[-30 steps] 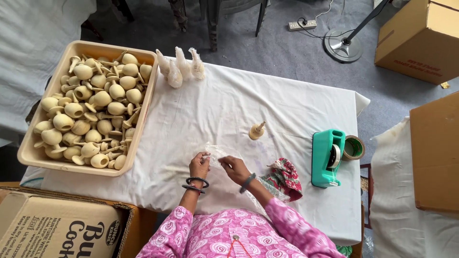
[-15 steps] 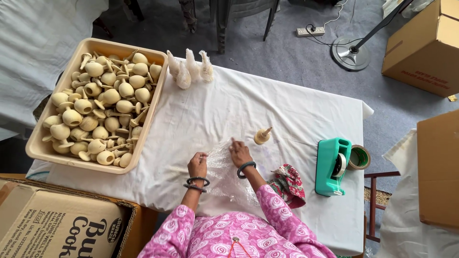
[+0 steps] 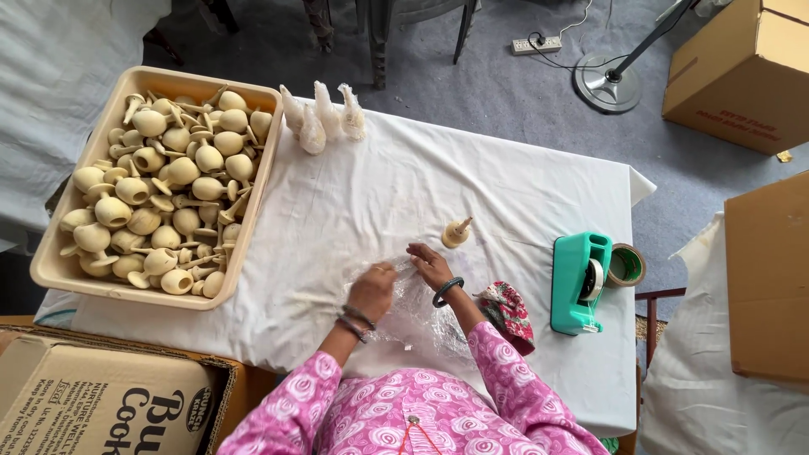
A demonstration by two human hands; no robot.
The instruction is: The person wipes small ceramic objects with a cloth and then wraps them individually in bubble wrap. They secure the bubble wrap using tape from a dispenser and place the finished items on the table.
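Pressing my left hand (image 3: 372,289) and right hand (image 3: 430,264) on the clear plastic sheet (image 3: 415,316), I am keeping my fingers loosely spread. A wooden top (image 3: 456,232) is lying near my right hand.

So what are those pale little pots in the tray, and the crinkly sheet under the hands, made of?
The pots look like unpainted wood or unglazed clay: matte, even beige, no shine; I can't tell which. The sheet under the left hand and right hand seems thin clear plastic: see-through, wrinkled, with glints. The tray looks like smooth moulded plastic.

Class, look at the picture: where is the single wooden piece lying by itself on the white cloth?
In the head view, the single wooden piece lies just beyond the right hand, left of the green tape dispenser.
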